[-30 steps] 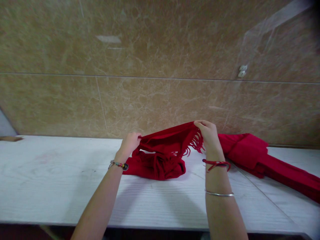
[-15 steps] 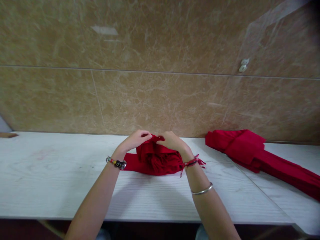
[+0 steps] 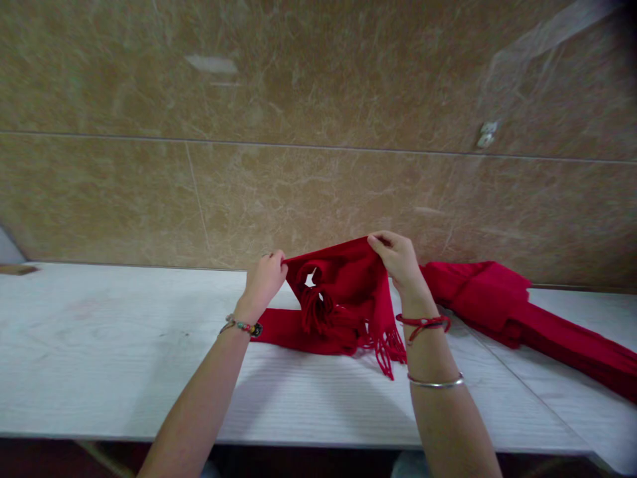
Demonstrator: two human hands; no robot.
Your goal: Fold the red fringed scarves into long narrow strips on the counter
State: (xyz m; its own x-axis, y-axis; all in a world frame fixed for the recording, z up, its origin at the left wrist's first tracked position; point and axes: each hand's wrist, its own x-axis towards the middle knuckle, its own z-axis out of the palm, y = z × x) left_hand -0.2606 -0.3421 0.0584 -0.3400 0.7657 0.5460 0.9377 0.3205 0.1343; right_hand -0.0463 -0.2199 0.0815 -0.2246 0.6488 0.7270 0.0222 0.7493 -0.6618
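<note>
A red fringed scarf [image 3: 348, 269] is stretched between my two hands, its upper edge raised above the table. My left hand [image 3: 265, 282] pinches one corner at the left. Higher up on the right, my right hand [image 3: 398, 259] grips the edge between thumb and fingers. Tassels hang from the scarf below my right hand, and the rest lies bunched on the white tabletop, with a flat folded strip reaching left under my left wrist. Part of the bunched cloth is hidden behind the raised portion.
A second piece of folded red cloth [image 3: 478, 292] lies at the right, trailing off toward the right edge. The white wood-grain table [image 3: 99, 358] meets a brown marbled wall [image 3: 298, 192]. A small brown piece [image 3: 17, 269] sits at the far left, and a white fixture [image 3: 486, 135] is on the wall.
My hands have moved apart, the right one up and to the right, the left one slightly left. The scarf's edge, bunched before, is now spread between them, and its fringe shows.
</note>
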